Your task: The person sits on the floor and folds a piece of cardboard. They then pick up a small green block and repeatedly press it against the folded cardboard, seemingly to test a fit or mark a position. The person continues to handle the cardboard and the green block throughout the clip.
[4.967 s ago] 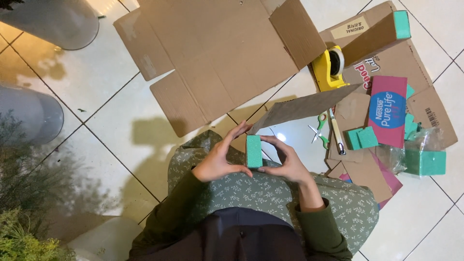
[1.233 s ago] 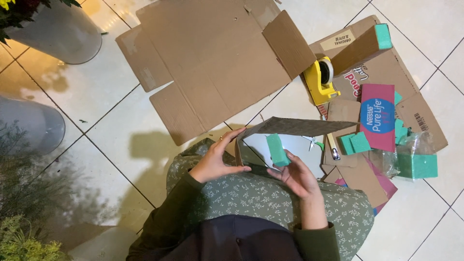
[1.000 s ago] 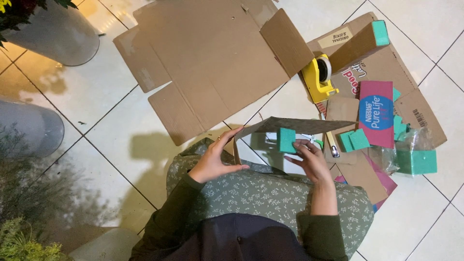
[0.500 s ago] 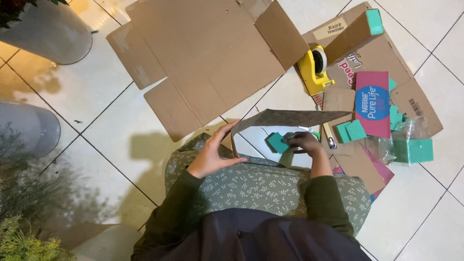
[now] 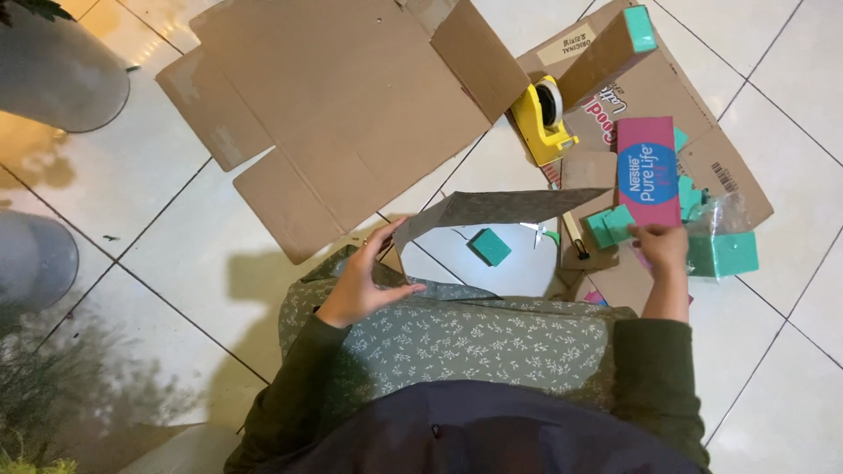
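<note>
Two hands apart: left hand (image 5: 360, 290) grips the cardboard flap (image 5: 492, 209); right hand (image 5: 660, 250), fingers hidden, well right of the green block (image 5: 489, 247).

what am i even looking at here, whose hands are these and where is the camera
The camera sits on a person's head and looks straight down, so you see their lap, both arms and a tiled floor. No machine is involved, just two bare hands. The left hand holds up the flap of a small cardboard box resting at the lap; one green foam block lies inside. The right hand reaches to a pile of more green blocks beside a pink carton; whether it grips anything is hard to tell. Also on the floor: a large flattened cardboard box, a yellow tape dispenser and small scissors.
</note>
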